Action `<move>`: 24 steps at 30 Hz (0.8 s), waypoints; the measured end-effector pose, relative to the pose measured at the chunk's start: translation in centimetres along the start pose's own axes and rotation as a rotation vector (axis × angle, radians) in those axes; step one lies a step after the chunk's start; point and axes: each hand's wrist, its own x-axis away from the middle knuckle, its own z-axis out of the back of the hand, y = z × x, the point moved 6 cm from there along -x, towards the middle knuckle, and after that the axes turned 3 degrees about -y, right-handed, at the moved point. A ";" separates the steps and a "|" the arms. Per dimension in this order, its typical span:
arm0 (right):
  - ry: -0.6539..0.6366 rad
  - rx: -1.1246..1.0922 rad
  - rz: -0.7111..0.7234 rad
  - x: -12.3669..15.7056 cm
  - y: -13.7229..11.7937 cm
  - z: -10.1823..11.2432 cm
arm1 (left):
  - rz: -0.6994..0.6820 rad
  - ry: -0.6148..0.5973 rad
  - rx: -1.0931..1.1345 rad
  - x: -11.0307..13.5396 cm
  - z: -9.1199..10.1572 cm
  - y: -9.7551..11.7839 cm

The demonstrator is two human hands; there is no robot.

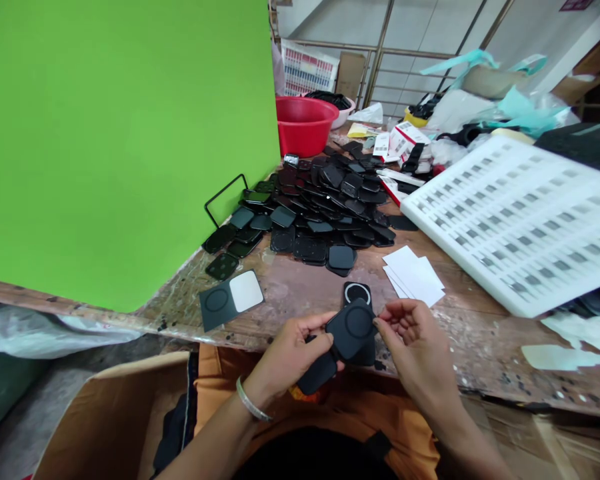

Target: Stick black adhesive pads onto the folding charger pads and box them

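Observation:
My left hand (pixel 303 350) grips a black folding wireless charger (pixel 351 328), thumb across it. Its upper square pad has a faint round ring, and another dark panel (pixel 317 373) hangs below the thumb. My right hand (pixel 413 337) is closed in a pinch at the charger's right edge. A tiny dark bit shows by those fingertips, too small to name. Just behind the held charger, partly covered by it, lies a dark panel with a white ring (pixel 357 292) on the table. To the left rests an unfolded charger (pixel 217 303) with one white square pad.
A large heap of black charger pads (pixel 325 193) spreads over the wooden table (pixel 290 287). White cards (pixel 414 275) lie right of my hands. A white slotted tray (pixel 530 213) leans at right. A green board (pixel 120 133) stands left; a red basin (pixel 307 127) sits behind.

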 end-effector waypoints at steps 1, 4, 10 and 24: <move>-0.008 0.075 0.033 0.0 -0.2 0.1 | 0.005 -0.008 -0.003 0.0 0.0 -0.1; -0.013 0.325 0.138 -0.2 -0.8 0.5 | 0.022 -0.026 -0.015 0.0 0.0 -0.5; -0.286 0.057 -0.100 -0.1 0.3 -1.4 | 0.019 -0.020 -0.025 0.4 0.2 -1.1; -0.316 -0.103 -0.235 0.2 1.8 -3.8 | 0.250 0.082 -0.309 13.6 13.7 -3.1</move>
